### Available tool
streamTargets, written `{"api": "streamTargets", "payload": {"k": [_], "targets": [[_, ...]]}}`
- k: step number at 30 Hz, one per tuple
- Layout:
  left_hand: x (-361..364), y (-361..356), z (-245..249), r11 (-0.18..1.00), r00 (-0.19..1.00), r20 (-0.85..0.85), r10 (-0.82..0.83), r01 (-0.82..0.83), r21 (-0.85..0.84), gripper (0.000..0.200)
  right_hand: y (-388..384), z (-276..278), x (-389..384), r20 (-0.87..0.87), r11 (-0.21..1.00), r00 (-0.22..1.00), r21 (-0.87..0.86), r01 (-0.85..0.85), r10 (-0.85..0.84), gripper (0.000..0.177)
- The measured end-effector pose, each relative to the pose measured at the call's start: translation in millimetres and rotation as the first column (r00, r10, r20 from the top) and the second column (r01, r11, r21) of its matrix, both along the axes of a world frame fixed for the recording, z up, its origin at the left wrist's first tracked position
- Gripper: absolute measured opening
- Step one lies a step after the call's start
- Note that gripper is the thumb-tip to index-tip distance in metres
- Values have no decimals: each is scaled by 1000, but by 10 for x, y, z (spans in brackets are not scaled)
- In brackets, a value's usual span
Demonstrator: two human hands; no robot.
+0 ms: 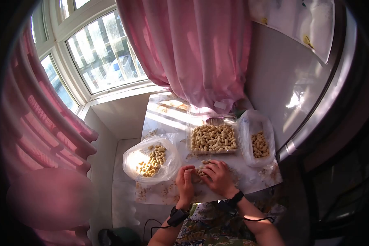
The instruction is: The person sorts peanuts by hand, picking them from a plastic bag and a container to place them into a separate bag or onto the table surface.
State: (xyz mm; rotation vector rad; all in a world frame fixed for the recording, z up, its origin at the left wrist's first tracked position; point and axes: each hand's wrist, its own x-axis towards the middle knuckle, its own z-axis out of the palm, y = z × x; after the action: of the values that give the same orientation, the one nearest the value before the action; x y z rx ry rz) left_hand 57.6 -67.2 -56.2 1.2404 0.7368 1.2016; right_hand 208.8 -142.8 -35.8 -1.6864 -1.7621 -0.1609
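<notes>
A small pile of unshelled peanuts (200, 172) lies on the table between my two hands, near the front edge. My left hand (185, 183) is cupped at the pile's left side, its fingers bent but not visibly gripping anything. From the right, my right hand (219, 177) curls its fingers over the peanuts and touches them. Just beyond the hands stands a clear plastic box (211, 152) heaped with peanuts. To the left, a white plastic bag (174, 164) lies open with peanuts inside. Another bag-lined container (256, 164) with peanuts stands to the right.
A patterned cloth (151, 196) covers the table. Pink curtains (188, 45) hang behind it, and a window (106, 51) lets in sunlight at the left. A grey panel (291, 82) rises along the right side. Black wristbands with cables (178, 216) circle both wrists.
</notes>
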Motion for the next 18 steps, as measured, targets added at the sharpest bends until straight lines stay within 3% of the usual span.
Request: {"api": "streamTargets", "payload": {"k": [8, 11, 13, 18], "targets": [[-61, 50, -109, 996, 995, -86, -57, 62, 59, 38, 19, -3, 11, -75, 998, 996, 41, -37, 40, 33], [-60, 42, -48, 996, 994, -88, -60, 65, 56, 36, 8, -48, -1, -236, 998, 970, 35, -51, 58, 32], [-62, 20, -38, 997, 994, -93, -55, 60, 52, 36, 2, -5, 10, -162, 996, 987, 94, 5, 10, 28], [8, 18, 15, 999, 998, -61, 1, 3, 53, 25, 13, -7, 34, -238, 990, 970, 113, 84, -55, 18]]}}
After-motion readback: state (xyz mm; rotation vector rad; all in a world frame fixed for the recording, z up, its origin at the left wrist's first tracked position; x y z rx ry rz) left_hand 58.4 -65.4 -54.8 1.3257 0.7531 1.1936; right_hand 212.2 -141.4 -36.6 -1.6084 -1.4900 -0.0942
